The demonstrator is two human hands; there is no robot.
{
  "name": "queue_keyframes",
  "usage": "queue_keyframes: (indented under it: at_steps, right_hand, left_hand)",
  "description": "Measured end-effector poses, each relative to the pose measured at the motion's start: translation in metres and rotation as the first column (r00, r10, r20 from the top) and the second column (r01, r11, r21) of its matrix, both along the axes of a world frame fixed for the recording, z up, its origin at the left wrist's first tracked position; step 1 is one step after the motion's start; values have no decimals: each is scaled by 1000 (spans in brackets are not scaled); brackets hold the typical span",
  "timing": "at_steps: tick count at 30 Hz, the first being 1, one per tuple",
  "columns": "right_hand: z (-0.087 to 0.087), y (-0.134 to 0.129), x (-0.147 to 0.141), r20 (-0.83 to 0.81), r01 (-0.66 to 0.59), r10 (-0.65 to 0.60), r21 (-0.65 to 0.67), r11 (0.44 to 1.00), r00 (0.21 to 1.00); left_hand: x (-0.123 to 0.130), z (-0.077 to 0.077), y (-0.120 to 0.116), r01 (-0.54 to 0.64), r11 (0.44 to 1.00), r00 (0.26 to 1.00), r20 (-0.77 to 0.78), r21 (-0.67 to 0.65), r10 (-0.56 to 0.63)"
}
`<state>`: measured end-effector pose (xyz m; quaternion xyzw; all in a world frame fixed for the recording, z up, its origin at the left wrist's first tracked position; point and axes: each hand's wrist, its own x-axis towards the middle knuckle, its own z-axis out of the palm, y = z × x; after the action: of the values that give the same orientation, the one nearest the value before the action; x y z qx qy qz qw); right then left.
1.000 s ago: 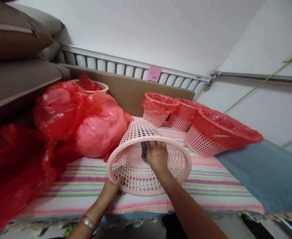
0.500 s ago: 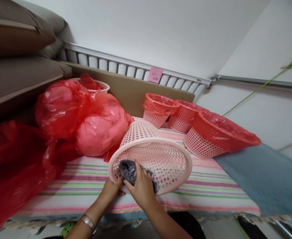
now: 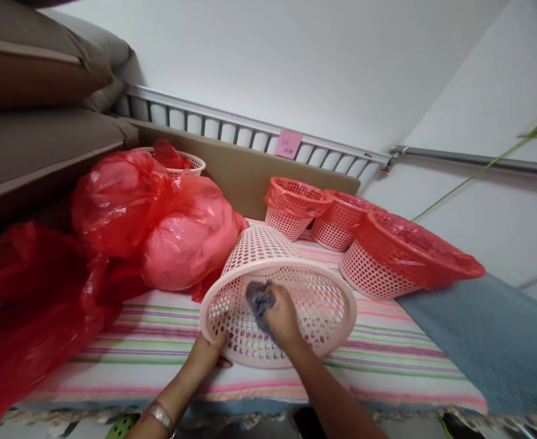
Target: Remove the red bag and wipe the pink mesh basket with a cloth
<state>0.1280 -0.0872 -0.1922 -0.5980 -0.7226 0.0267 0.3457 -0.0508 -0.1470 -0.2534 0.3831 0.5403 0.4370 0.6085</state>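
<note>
A pale pink perforated plastic basket (image 3: pixel 259 244) lies on its side on the striped cloth, its round mouth facing me. My left hand (image 3: pixel 217 349) grips the rim at the lower left, thumb inside and fingers underneath. Inside the mouth, my right hand (image 3: pixel 281 314) is closed on a crumpled grey-purple cloth (image 3: pixel 260 300). Part of that cloth is hidden behind the fingers. Whether it touches the basket's wall I cannot tell.
To the left are bulging red plastic bags (image 3: pixel 188 235), with another basket (image 3: pixel 199 164) behind them. At the right stand three baskets lined with red bags (image 3: pixel 387 262). Brown cushions (image 3: pixel 44 146) are stacked at far left. A pink note (image 3: pixel 288 144) hangs on the radiator (image 3: pixel 232 132).
My right hand has moved deeper into the basket with the cloth, away from the lower-left rim. The cloth is now bunched in its grip. My left hand stays on the rim.
</note>
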Motion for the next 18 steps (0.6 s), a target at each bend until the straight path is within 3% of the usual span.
queue_keyframes:
  at_steps: [2,3,5,7,9,11,15,18]
  right_hand:
    - [17,12,1,8,34,-35,149,988,999]
    - [21,14,0,60,-6,-5,179,984,998]
    - [19,7,-1,212,-154,128,114,981,969]
    - [4,-8,-2,319,-246,245,-38,969,916]
    - [-14,-23,0,352,-231,267,-142,963,897]
    - [-24,-34,4,355,-202,247,-159,966,902]
    - [-18,-39,12,369,-280,308,-128,951,877]
    - [-10,-41,15,388,-404,431,-155,902,814]
  left_hand:
    - [0,-1,0,8,1000,1000,-9,-7,-8]
    - [0,-1,0,8,1000,1000,-9,-7,-8]
    - [-1,-2,1,2,1000,1000,6,4,-2]
    - [0,-4,2,1,1000,1000,21,19,-2]
    - [0,-5,3,8,1000,999,33,30,-9]
    - [1,-7,3,4,1000,999,50,21,-6]
    - [1,-7,3,-12,1000,998,64,15,11]
    - [1,-6,2,-9,999,999,35,45,7]
